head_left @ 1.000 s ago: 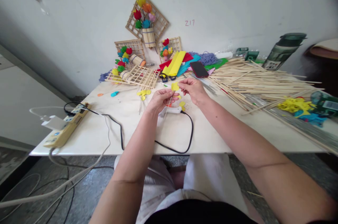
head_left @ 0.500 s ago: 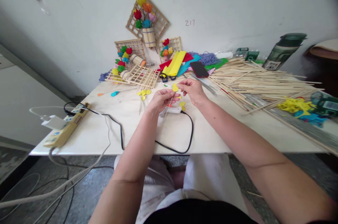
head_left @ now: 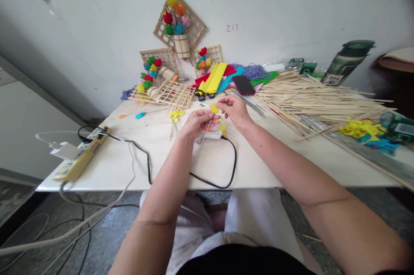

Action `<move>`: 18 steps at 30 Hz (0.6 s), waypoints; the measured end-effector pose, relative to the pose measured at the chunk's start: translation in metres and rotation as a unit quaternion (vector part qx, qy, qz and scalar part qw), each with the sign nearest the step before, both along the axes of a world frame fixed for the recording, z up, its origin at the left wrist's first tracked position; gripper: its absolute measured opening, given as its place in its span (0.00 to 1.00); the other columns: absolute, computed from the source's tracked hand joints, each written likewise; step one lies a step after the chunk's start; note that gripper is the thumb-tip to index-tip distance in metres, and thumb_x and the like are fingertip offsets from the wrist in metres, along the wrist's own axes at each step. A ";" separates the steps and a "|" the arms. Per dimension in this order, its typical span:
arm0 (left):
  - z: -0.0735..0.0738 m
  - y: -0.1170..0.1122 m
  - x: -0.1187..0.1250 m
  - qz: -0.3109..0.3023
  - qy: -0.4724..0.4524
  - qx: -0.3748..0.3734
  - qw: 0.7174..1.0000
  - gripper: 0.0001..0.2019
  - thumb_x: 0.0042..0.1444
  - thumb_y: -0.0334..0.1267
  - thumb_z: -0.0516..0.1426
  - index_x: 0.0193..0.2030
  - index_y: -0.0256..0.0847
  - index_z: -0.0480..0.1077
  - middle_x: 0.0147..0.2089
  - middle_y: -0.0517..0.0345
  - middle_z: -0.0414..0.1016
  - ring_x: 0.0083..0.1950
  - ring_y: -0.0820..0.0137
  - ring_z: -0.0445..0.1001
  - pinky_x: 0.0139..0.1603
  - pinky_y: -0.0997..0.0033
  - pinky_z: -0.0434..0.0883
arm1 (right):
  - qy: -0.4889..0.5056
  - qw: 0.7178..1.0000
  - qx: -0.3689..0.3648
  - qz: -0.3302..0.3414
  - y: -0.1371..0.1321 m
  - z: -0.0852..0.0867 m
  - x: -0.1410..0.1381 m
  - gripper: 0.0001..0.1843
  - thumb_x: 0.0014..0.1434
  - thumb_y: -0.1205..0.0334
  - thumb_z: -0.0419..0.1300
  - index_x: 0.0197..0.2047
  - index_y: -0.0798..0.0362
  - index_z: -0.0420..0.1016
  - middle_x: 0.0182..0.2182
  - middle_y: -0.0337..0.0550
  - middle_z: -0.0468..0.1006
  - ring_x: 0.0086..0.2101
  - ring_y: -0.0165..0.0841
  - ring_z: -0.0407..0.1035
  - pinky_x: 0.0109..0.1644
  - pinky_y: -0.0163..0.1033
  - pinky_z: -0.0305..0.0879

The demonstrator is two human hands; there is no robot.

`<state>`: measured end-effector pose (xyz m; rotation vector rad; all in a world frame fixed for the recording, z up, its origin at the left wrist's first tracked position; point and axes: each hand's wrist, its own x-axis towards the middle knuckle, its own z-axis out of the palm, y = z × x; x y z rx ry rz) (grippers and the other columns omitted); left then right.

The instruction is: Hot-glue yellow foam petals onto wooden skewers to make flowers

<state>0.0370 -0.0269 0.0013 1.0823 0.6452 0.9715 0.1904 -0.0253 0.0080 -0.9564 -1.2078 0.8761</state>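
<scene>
My left hand (head_left: pixel 198 122) is closed in a pinch around a thin wire stem (head_left: pixel 204 134) that slants down toward me. At the stem's upper end is a yellow petal (head_left: pixel 214 109), and the fingertips of my right hand (head_left: pixel 235 109) are closed on its edge. Just below my fingers lies a white hot glue gun (head_left: pixel 213 135), partly hidden by my left hand, with a black cord. Close by it are more yellow petals (head_left: pixel 223 128). Left of my hands, a bunch of yellow pieces on wires (head_left: pixel 175 115) rests on the table.
Bamboo lattices with colourful flowers (head_left: pixel 180 20) stand against the wall. Behind my hands lie yellow crepe paper (head_left: pixel 213 77), scissors (head_left: pixel 204 95) and a phone (head_left: pixel 243 85). Bamboo sticks (head_left: pixel 297 98) spread at right, near a bottle (head_left: pixel 348 63). A power strip (head_left: pixel 80 156) sits at left.
My right hand and the yellow petal have shifted only very slightly. Both hands keep their grips, and the things on the table stay where they were.
</scene>
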 end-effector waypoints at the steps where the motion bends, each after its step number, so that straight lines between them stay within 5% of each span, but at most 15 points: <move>1: 0.000 0.000 0.000 0.001 -0.001 -0.002 1.000 0.03 0.50 0.26 0.59 0.33 0.30 0.72 0.32 0.49 0.79 0.29 0.71 0.78 0.26 0.79 0.73 | 0.000 1.000 0.001 -0.001 -0.001 0.000 0.000 0.13 0.43 0.55 0.66 0.27 0.54 0.71 0.19 0.35 0.69 0.19 0.24 0.60 0.18 0.30 0.55; 18: 0.001 0.002 -0.003 0.003 -0.017 -0.002 1.000 0.05 0.49 0.27 0.60 0.34 0.30 0.73 0.32 0.50 0.79 0.29 0.72 0.78 0.28 0.80 0.73 | -0.005 0.994 -0.083 0.074 -0.008 0.001 0.003 0.13 0.41 0.54 0.66 0.23 0.55 0.71 0.18 0.36 0.70 0.19 0.24 0.62 0.21 0.31 0.56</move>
